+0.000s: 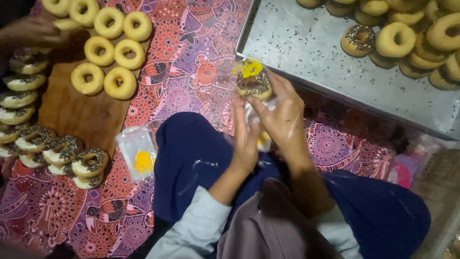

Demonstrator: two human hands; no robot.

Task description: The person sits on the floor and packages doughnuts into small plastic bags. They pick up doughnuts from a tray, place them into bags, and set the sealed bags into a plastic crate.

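My right hand (282,115) grips a chocolate-sprinkled doughnut (254,85) that sits inside a clear plastic bag with a yellow label (251,68). My left hand (245,139) holds the lower part of that bag just below the doughnut. Both hands are above my knee in dark blue cloth (191,153), near the corner of a metal tray (306,48).
The metal tray holds plain and sprinkled doughnuts (395,38) at its far right. A wooden board (86,115) carries plain doughnuts (108,50) and stacked sprinkled ones (62,151). Empty clear bags with a yellow label (138,153) lie on the patterned cloth (191,48). Another person's hand (28,31) is top left.
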